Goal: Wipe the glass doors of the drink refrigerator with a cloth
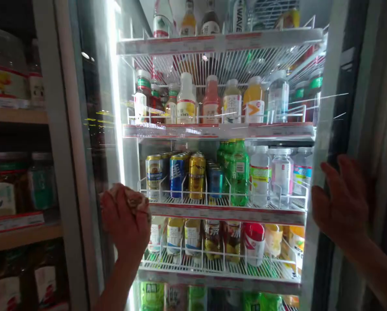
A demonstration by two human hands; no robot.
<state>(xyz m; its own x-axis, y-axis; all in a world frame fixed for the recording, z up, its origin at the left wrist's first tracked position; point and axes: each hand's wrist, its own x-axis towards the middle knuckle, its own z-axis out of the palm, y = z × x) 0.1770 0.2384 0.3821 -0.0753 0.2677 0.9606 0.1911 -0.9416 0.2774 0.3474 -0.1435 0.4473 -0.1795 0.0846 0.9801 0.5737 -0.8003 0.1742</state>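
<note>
I face a lit drinks cooler with wire shelves. My left hand (pixel 125 220) is closed round a crumpled brownish cloth (pixel 133 201), held against the cooler's left inner wall by the can shelf. My right hand (pixel 340 203) is open, fingers spread, resting on the edge of the open glass door (pixel 319 142) at the right. The middle shelf (pixel 225 211) holds gold and blue cans (pixel 196 175) on the left and green and clear bottles (pixel 239 172) on the right.
Upper shelves carry juice and tea bottles (pixel 212 99). The lower shelf (pixel 219 272) holds more bottles and a red-capped one (pixel 254 242). To the left stands a dark wooden rack (pixel 21 235) with jars behind another glass panel.
</note>
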